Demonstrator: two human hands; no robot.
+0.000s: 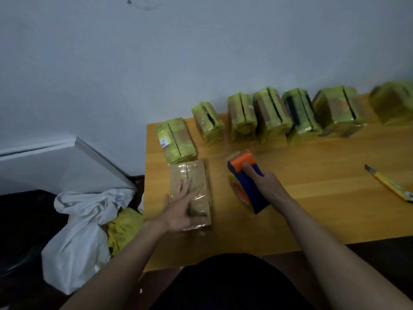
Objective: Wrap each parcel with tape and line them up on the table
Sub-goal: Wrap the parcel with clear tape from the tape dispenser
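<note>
Left hand [182, 205] fingers spread flat on brown parcel [190, 189]; right hand [267, 184] fingers gripping tape dispenser [245, 180].

head: worn on person's head | faces forward and down | close over wooden table [312, 198] | single view

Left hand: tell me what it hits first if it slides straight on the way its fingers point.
The left hand lies flat on the brown parcel, fingers pointing toward the wall. Sliding on, it would likely meet the yellow-taped parcel just beyond, though the gap between the two is unclear.
</note>
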